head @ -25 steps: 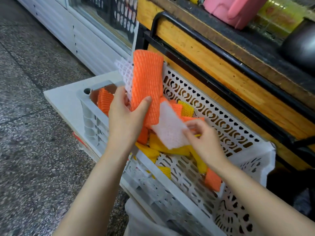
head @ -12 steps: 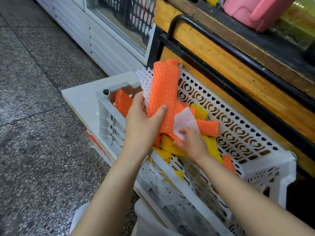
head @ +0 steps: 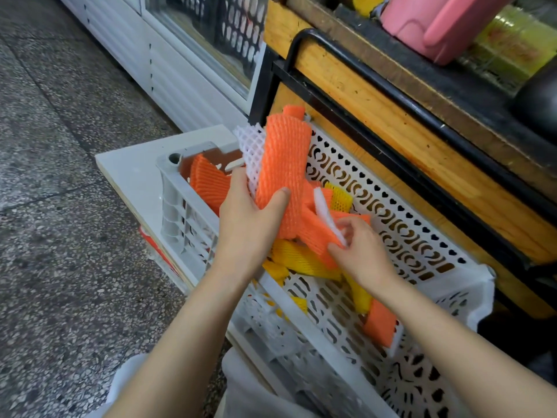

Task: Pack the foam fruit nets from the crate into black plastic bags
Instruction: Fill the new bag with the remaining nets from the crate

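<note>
Above crate (head: 168, 188), nets (head: 284, 164) between left fingers (head: 239, 184)

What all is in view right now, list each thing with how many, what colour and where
crate: one, white, on the board beside the counter
orange nets: several, orange, some in the crate, a bundle in the left hand
yellow nets: several, yellow, low in the crate
white nets: two seen, white, one in the left hand's bundle, one in the right hand
board: one, white, under the crate
counter: one, wooden, behind the crate
container: one, pink, on the counter top
cabinet: one, white, far left
floor: speckled grey, left
left hand: one, grips the bundle above the crate
right hand: one, fingers pinch a white net
</note>
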`<state>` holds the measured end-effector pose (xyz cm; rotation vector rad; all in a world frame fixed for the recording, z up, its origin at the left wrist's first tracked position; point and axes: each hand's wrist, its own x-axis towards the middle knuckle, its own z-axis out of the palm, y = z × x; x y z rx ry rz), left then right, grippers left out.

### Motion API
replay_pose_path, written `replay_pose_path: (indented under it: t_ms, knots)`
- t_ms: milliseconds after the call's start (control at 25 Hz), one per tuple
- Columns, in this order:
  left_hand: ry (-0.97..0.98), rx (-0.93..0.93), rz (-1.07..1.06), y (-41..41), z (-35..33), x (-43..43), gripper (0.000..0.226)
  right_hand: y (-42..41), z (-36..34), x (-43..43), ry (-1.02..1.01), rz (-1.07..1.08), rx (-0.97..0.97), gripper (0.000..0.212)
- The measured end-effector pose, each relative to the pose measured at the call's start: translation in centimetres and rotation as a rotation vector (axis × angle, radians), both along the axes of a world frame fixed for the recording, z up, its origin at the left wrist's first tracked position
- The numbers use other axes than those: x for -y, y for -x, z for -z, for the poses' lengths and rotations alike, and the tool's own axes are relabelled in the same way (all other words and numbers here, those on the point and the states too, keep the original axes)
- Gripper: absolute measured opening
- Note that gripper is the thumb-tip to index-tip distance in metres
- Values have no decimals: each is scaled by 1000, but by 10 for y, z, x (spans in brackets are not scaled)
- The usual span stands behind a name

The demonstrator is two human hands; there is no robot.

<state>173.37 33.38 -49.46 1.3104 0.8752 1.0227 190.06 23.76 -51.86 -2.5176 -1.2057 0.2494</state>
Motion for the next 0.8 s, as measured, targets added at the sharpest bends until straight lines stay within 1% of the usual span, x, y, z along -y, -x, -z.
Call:
replay_pose_path:
  t_ms: [80,160,240,320,360,440,480,560,600,680,720,800]
  knots:
    - [-9,-74,1,0,-2,3,18,11,-27,16,-113,56,-110,38]
    - [-36,-159,20,0,-4,8,20,26,-54,29,-273,93,-230,39]
    - [-63,-208,48,-4,-5,16,25,41,-72,36,-350,41,-267,44]
    - [-65,-244,75,-8,-7,26,26,55,-76,38,-314,-41,-248,41]
    - [-52,-249,95,-11,-9,32,24,60,-74,39,-281,-71,-198,40]
    - [10,-206,154,-14,-11,42,21,66,-68,38,-269,-123,-87,44]
    - [45,-161,193,-14,-12,45,23,67,-65,37,-282,-138,-81,47]
    - [68,-76,264,-13,-14,51,32,68,-64,37,-304,-174,-133,54]
    - [51,-69,276,-13,-15,51,36,68,-64,37,-301,-211,-130,54]
    - [-9,-126,220,-13,-10,47,41,68,-63,38,-271,-293,-91,50]
    - [-37,-164,171,-14,-6,43,42,67,-62,39,-271,-318,-111,46]
    - [-104,-206,115,-16,-1,35,39,58,-58,39,-327,-283,-240,37]
